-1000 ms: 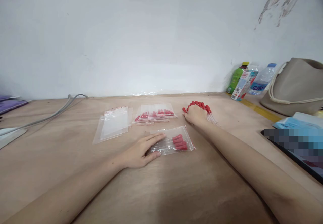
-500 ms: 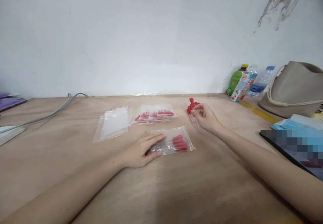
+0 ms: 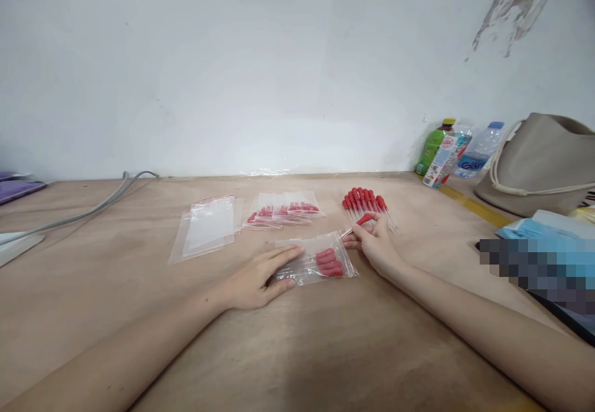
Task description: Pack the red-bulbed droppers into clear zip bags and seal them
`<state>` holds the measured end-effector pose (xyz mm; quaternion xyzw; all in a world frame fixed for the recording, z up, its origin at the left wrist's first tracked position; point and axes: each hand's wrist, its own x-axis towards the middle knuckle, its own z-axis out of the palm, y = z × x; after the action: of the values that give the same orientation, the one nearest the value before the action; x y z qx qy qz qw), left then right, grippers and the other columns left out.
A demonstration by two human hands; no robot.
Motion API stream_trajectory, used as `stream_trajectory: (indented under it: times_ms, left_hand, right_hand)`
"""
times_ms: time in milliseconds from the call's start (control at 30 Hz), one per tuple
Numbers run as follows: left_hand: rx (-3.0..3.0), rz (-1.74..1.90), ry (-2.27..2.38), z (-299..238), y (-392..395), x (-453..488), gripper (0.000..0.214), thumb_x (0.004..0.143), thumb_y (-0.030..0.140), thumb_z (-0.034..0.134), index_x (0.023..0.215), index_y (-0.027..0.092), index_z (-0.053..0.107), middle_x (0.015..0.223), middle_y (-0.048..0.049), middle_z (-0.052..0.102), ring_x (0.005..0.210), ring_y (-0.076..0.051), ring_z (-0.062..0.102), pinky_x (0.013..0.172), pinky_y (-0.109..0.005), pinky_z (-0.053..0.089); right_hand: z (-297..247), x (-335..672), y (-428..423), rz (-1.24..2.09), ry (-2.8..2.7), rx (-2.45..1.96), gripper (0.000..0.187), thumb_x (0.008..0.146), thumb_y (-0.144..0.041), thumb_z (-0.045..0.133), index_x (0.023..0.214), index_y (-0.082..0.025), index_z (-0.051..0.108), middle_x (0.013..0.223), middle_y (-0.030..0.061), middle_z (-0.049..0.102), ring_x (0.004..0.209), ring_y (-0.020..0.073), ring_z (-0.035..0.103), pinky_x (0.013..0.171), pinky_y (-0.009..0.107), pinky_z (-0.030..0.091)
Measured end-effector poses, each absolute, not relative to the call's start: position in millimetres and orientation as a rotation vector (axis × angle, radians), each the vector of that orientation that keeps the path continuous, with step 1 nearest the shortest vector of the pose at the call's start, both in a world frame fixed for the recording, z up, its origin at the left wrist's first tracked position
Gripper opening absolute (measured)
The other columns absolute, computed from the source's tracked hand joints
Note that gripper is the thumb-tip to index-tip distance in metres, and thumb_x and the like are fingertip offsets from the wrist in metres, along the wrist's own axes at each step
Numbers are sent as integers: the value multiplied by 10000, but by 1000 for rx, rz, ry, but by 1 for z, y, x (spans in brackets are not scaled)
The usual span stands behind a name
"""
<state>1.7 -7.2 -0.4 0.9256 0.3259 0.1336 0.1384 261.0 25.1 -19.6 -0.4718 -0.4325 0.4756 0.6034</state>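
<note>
My left hand [image 3: 260, 276] lies flat with fingers stretched out, pressing down the left end of a clear zip bag [image 3: 320, 262] that holds several red-bulbed droppers. My right hand [image 3: 374, 241] pinches one red-bulbed dropper [image 3: 357, 223], its glass tip pointing at the bag's open right end. Behind that hand a row of loose droppers [image 3: 365, 204] lies on the wooden table [image 3: 325, 350].
Filled bags [image 3: 286, 209] and a stack of empty zip bags [image 3: 209, 229] lie further back. Bottles [image 3: 449, 149] and a beige bag [image 3: 543, 161] stand at the right; a blue packet [image 3: 548, 229] lies near them. A grey cable [image 3: 93, 207] runs at the left.
My right hand lifted one dropper from the row and brought it down and left to the bag's opening. My left hand stayed on the bag.
</note>
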Motion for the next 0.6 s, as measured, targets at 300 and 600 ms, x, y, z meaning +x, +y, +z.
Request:
stream_trajectory:
  times_ms: [300, 600]
  left_hand:
    - [2670, 381, 951, 2, -9, 2, 532, 905, 362, 435, 1394, 260, 254, 1416, -52, 350, 1284, -230, 344, 1050, -425, 314]
    - [2669, 442, 910, -2, -7, 0, 527, 904, 355, 439, 1392, 267, 261, 1412, -47, 359, 1280, -234, 350, 1053, -423, 313]
  right_hand:
    - [-19, 262, 23, 1313, -882, -1054, 225, 685, -173, 624, 837, -194, 459, 635, -33, 579, 569, 93, 599, 613, 238, 528]
    - [-19, 269, 20, 1268, -1188, -1172, 347, 579, -303, 738, 843, -144, 578, 597, -43, 574, 469, 43, 472, 448, 182, 377]
